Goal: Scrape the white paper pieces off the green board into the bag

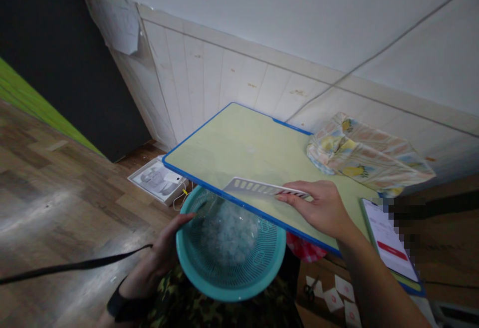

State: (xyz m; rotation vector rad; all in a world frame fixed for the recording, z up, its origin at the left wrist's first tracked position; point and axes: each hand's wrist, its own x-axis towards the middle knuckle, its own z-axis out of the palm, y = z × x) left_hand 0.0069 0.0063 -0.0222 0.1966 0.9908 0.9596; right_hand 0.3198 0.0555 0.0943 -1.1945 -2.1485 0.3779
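Note:
A turquoise basket [230, 290] with a pale, translucent heap [230, 233] inside sits at my lap, partly under the front edge of a pale yellow table [209, 143] with a blue rim. My left hand [168, 240] grips the basket's left rim, fingers partly hidden by it. Over the table's front edge, my right hand [322, 205] pinches the right end of a flat white slotted piece [258, 187], its far end pointing left above the basket.
A patterned cloth [362, 156] lies at the table's back right, with a phone [389, 238] at the right edge. An open white box [159, 180] is on the floor at left. Scissors [310, 288] and small cards [333, 299] lie below right.

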